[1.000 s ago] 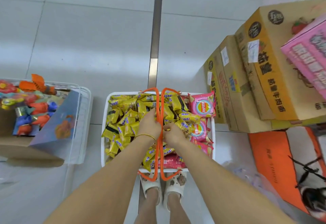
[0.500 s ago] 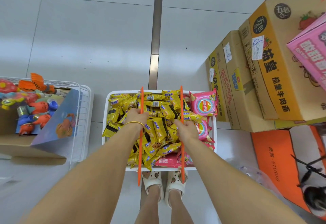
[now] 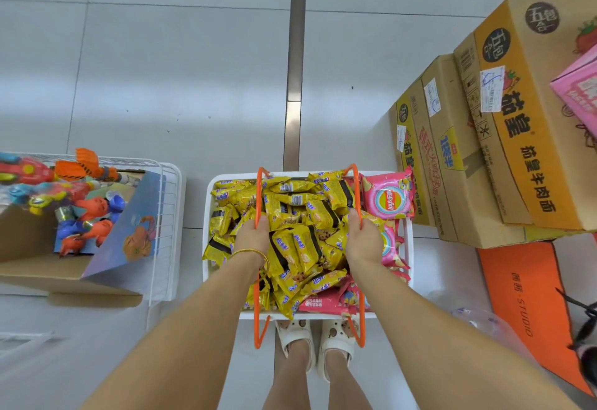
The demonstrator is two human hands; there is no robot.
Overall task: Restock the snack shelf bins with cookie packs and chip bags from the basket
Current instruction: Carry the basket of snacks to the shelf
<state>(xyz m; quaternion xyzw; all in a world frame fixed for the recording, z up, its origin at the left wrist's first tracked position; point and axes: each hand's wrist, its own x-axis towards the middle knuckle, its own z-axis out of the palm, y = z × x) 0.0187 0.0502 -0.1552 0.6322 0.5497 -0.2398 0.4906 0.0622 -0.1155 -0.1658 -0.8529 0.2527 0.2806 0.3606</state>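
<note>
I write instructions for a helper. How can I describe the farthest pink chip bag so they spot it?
Find the white basket at the person's feet. In its far right corner, nearest the cardboard boxes, lies the pink chip bag: it alone shows a full round logo, beside yellow cookie packs.

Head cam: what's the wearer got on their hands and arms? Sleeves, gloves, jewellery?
No sleeves, gloves or watch in view on either arm. The left hand has a thin gold bangle at the wrist. The right hand wears nothing visible. No rings show on either hand.
</note>
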